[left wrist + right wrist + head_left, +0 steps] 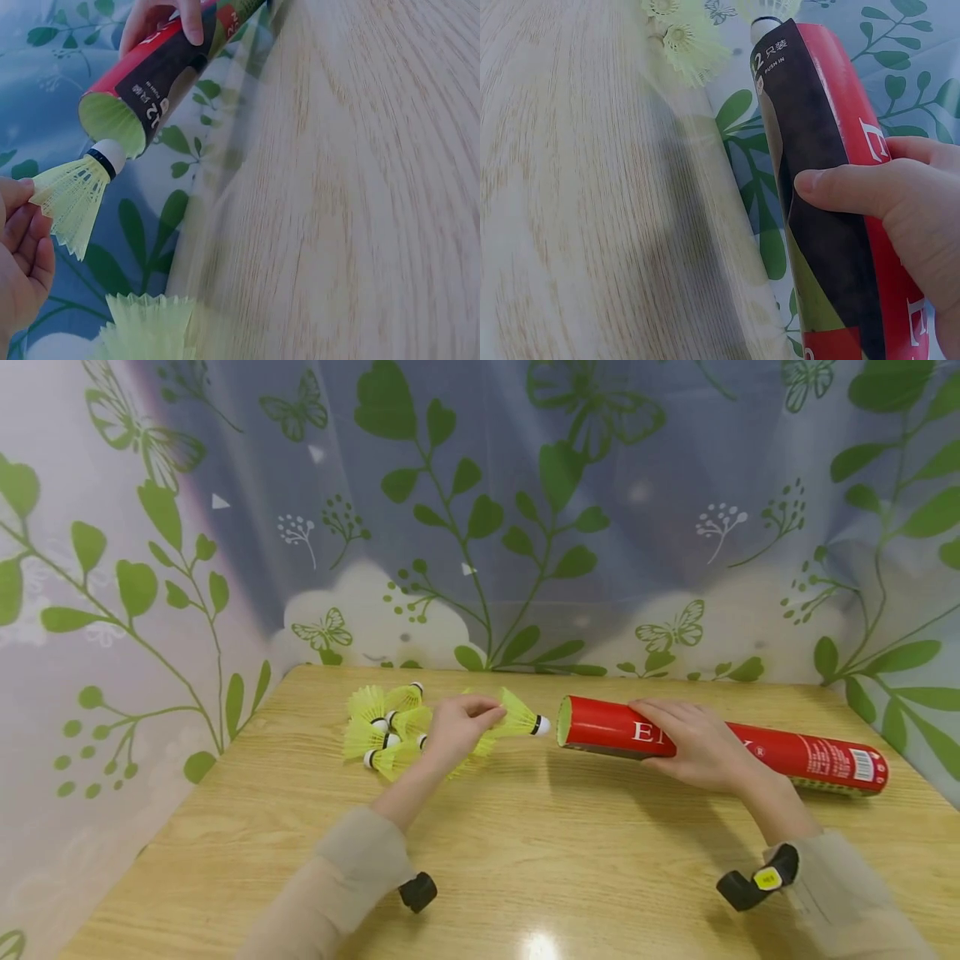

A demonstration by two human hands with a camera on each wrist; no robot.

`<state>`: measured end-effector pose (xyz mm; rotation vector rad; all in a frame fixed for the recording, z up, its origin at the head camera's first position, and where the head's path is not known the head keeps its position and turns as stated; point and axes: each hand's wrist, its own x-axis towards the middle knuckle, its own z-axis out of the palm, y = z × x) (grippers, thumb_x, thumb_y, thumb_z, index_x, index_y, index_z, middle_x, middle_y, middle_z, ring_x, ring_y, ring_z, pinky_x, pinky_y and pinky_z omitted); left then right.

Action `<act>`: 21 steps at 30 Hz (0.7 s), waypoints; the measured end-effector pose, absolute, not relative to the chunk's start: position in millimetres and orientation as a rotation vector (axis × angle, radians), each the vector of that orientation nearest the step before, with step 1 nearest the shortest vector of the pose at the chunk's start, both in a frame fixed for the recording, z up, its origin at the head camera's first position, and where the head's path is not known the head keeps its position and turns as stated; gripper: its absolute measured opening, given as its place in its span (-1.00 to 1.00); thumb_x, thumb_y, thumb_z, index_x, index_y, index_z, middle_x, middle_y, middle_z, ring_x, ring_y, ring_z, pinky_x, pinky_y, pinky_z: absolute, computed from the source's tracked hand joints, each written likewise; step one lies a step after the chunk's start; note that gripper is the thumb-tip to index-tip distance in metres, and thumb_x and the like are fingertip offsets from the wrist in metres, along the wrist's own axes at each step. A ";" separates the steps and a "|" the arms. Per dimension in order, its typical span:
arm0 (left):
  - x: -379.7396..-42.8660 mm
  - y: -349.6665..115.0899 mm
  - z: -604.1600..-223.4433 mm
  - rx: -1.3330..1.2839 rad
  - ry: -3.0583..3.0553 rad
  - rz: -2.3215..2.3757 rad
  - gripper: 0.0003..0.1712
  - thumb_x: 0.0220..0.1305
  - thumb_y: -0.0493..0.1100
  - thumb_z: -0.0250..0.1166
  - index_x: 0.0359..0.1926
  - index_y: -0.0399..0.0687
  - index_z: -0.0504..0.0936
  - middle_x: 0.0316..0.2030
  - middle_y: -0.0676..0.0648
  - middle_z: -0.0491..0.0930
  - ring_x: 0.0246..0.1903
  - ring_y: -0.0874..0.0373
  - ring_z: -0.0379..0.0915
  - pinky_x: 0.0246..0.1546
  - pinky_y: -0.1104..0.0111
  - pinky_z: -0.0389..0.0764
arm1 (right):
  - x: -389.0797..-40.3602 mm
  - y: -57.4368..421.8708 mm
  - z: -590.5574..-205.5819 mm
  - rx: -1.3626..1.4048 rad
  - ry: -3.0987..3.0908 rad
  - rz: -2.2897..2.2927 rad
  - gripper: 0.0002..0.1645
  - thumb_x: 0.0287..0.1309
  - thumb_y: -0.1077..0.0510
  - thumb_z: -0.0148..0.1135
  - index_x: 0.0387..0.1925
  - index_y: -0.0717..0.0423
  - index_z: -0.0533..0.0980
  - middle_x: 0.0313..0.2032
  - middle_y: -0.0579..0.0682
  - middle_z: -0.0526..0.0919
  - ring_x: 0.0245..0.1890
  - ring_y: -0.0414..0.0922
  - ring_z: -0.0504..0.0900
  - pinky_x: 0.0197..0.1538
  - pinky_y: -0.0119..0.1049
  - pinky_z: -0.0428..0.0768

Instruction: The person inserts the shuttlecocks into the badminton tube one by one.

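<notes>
My left hand (459, 727) pinches a yellow shuttlecock (517, 718) by its skirt edge, its white cork pointing right at the tube's mouth. In the left wrist view the cork of that shuttlecock (79, 184) sits right at the rim of the tube (139, 97). My right hand (697, 743) grips the long red tube (813, 756) around its middle, its left end uncapped and tilted slightly up. A yellow-green inside shows at that mouth. In the right wrist view the thumb of my right hand (900, 187) presses the tube's black side.
A heap of several yellow shuttlecocks (375, 727) lies on the wooden table (480, 860) left of and behind my left hand. Behind the table hangs a blue-and-white curtain (480, 527) with green leaves and butterflies.
</notes>
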<state>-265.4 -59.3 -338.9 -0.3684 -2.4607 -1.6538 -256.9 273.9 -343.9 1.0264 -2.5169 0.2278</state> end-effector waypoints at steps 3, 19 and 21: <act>-266.0 -52.5 -339.5 -0.398 -2.455 -1.641 -0.80 0.19 -0.17 0.29 -0.24 -0.21 0.70 -0.30 -0.09 0.68 -0.30 0.10 0.60 -0.28 0.34 0.57 | -258.0 273.8 -344.2 1.030 -2.509 0.226 -0.02 -0.33 0.11 0.56 0.21 0.22 0.33 0.09 0.19 0.48 0.05 0.15 0.44 0.04 0.17 0.34; -270.7 -23.1 -345.5 -0.464 -2.415 -1.722 -0.82 0.16 -0.23 0.30 -0.25 -0.26 0.70 -0.31 -0.14 0.68 -0.30 0.10 0.60 -0.27 0.39 0.57 | -257.0 273.4 -343.6 1.048 -2.475 0.224 -0.02 -0.35 0.13 0.57 0.20 0.23 0.34 0.08 0.18 0.50 0.04 0.15 0.46 0.02 0.15 0.37; -271.0 -20.2 -346.1 -0.462 -2.407 -1.734 -0.82 0.16 -0.24 0.30 -0.25 -0.26 0.70 -0.31 -0.14 0.68 -0.30 0.09 0.60 -0.28 0.40 0.57 | -256.5 273.5 -343.1 1.042 -2.480 0.224 -0.02 -0.34 0.13 0.57 0.20 0.23 0.34 0.08 0.18 0.50 0.04 0.15 0.45 0.02 0.15 0.37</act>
